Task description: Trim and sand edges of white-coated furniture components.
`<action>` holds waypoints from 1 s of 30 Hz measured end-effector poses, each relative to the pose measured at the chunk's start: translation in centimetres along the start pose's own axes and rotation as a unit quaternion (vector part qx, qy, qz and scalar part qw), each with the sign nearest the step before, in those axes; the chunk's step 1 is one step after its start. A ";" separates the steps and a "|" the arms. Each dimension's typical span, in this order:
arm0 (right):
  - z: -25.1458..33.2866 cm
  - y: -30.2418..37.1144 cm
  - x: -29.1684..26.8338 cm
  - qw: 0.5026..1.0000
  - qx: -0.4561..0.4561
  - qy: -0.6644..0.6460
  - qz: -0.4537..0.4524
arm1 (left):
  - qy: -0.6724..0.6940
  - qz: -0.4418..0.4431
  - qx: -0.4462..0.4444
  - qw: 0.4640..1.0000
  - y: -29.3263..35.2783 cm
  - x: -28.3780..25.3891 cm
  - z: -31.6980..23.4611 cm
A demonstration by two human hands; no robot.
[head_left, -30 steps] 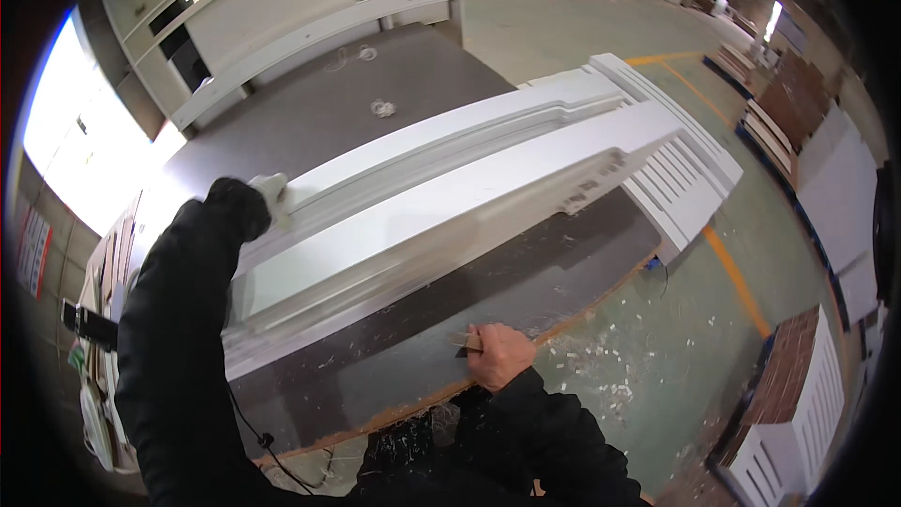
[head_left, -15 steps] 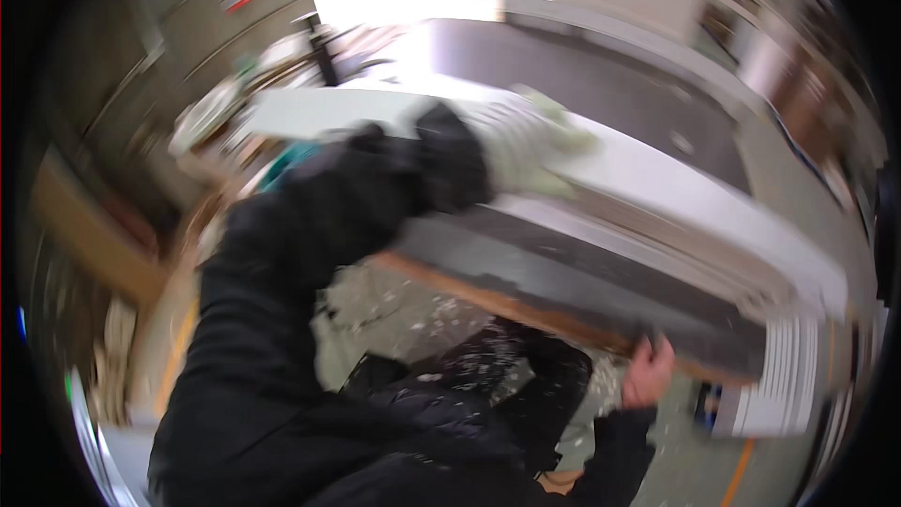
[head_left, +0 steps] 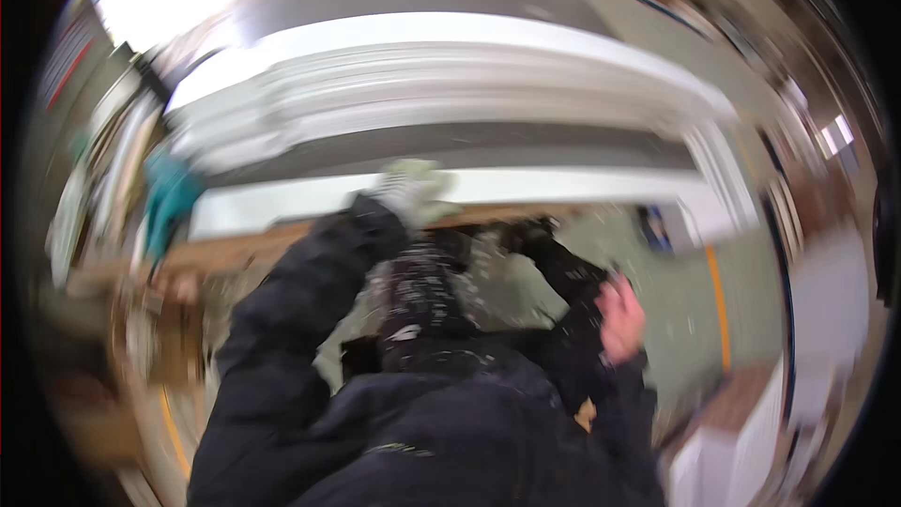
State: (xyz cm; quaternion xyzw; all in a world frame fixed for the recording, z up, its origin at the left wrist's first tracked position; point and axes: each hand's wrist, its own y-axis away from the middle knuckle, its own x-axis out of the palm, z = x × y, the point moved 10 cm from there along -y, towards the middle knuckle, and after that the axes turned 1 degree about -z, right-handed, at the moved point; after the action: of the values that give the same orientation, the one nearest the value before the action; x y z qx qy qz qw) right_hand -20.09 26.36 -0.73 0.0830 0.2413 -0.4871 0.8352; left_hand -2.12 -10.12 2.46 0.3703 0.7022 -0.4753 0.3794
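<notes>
A long white board (head_left: pixel 526 185) lies along the near edge of a dark-topped workbench (head_left: pixel 488 147). My left hand (head_left: pixel 413 192), in a pale glove, is closed over its near edge, left of the middle; motion blurs the fingers. My bare right hand (head_left: pixel 621 321) hangs in the air beside my right leg, away from the bench. Its fingers look loosely apart, with nothing visible in them. Beyond the dark strip of benchtop lie several long ridged white profiles (head_left: pixel 469 94), side by side.
A teal cloth or glove (head_left: pixel 169 192) hangs at the bench's left end, near upright boards (head_left: pixel 122 169). A small blue object (head_left: pixel 654 228) is beyond my right leg. White-sided boards (head_left: pixel 732 441) stand low at right. An orange line (head_left: pixel 718 310) crosses the green floor.
My view has swung right and down. My left hand has come from the far profiles to the near edge, where a white board now lies. My right hand has left the bench's edge.
</notes>
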 end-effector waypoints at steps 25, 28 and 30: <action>-20.2 -27.2 -21.9 0.948 -0.050 0.034 -0.314 | -0.006 0.093 0.015 0.996 1.1 2.2 1.4; -21.4 -28.1 -22.7 0.940 -0.055 -0.031 -0.335 | 0.000 0.107 0.019 0.994 0.9 2.6 1.7; -19.9 -28.6 -23.2 0.931 -0.112 0.084 -0.338 | 0.006 0.110 0.016 0.994 0.8 2.8 1.3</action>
State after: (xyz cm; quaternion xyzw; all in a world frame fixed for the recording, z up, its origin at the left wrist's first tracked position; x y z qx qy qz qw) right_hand -60.42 37.12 -4.03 -0.0567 0.3774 -0.7020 0.6013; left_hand -2.45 -10.73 -0.68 0.4544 0.6514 -0.4397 0.4193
